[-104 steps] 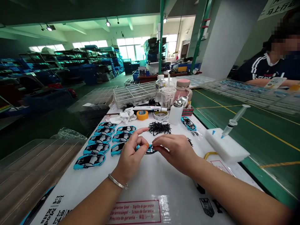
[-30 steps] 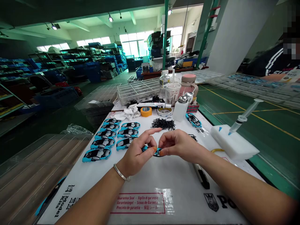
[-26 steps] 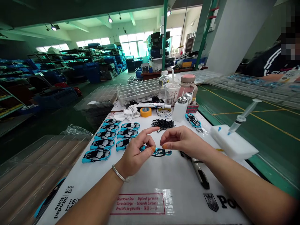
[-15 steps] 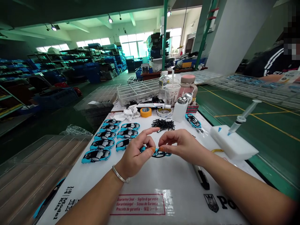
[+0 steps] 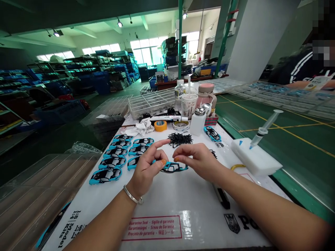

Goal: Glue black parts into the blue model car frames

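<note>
My left hand (image 5: pixel 148 165) pinches the left end of a blue and black oval part (image 5: pixel 174 167) between thumb and fingers, with its index finger stretched out. Just above the part's right side is my right hand (image 5: pixel 195 158), its thumb and index finger pressed together; what they hold, if anything, is too small to name. Behind the hands lies a pile of small black strips (image 5: pixel 180 138). More blue and black parts (image 5: pixel 106 175) stand in two columns on the left of the white table (image 5: pixel 154 202).
Behind the pile are orange tape (image 5: pixel 160 126), a white bottle (image 5: pixel 198 122), a cup (image 5: pixel 188 104) and a pink flask (image 5: pixel 205 94). At right, a syringe (image 5: pixel 264 129) stands in a white foam block (image 5: pixel 256 158). A person (image 5: pixel 300 69) sits far right.
My right fingers have lifted slightly off the blue and black part, and more of it shows. The whole view has shifted a little.
</note>
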Available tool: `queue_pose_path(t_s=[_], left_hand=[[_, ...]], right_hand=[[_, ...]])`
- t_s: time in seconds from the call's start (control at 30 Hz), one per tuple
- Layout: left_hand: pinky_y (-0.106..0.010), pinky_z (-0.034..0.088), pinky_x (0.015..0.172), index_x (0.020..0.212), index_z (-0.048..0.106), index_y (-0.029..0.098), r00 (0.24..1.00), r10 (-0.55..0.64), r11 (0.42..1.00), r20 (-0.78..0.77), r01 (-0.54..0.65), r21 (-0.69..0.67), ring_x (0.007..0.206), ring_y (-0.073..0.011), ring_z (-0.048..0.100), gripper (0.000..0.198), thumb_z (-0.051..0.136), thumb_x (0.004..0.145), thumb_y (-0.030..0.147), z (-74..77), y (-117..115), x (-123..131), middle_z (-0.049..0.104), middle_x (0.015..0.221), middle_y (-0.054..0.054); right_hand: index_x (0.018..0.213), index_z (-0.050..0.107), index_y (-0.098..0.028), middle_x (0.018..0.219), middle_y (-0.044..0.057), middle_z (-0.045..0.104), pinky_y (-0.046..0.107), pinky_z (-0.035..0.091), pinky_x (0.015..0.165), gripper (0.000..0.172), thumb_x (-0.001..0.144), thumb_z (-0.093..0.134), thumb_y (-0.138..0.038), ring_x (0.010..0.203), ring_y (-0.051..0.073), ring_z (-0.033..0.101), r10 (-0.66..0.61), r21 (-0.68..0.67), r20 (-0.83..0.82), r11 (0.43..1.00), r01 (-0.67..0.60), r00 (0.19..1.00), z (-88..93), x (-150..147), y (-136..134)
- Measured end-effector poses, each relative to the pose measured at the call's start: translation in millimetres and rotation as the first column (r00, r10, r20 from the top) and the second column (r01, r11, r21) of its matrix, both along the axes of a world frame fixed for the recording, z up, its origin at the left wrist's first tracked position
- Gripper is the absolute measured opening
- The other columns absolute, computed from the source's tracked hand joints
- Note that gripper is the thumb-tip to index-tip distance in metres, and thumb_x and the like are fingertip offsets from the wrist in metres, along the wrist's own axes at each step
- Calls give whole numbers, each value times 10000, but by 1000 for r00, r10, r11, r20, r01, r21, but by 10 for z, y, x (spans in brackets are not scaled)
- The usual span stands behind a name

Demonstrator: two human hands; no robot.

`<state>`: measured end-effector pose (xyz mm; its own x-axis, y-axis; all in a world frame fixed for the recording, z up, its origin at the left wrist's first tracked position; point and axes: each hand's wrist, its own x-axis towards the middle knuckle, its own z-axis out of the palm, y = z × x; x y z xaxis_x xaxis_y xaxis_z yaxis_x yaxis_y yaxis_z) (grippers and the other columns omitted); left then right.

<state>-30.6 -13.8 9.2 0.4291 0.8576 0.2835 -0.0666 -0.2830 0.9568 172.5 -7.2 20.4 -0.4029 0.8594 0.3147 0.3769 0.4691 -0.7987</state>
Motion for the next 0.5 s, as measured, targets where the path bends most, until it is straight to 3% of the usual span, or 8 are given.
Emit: queue_pose_path(t_s=[0.17,0.37,0.5], left_hand=[[-218,243,468,1369,435,235,999,5,1000,40,-5,3,555,-98,305,488,513,888,260,14,-5,-25,476,715,16],[-207,239,440,1362,440,237,996,27,998,85,-22,-58,533,-93,298,501,534,873,296,48,8,-39,473,719,16],[-187,261,434,1353,450,248,992,47,995,114,-37,-88,542,-93,305,489,529,872,286,61,10,-30,463,720,20]], right_hand=[[879,681,-187,838,4,704,229,461,724,198,929,520,-291,795,132,638,0,17,-74,1000,1,997,54,138,48],[887,708,-208,815,2,710,216,460,653,173,837,677,-370,702,125,620,156,122,78,979,-165,985,135,190,-1],[870,716,-212,768,-1,698,208,440,609,152,817,705,-354,641,110,598,126,212,119,966,-149,985,119,169,-9]])
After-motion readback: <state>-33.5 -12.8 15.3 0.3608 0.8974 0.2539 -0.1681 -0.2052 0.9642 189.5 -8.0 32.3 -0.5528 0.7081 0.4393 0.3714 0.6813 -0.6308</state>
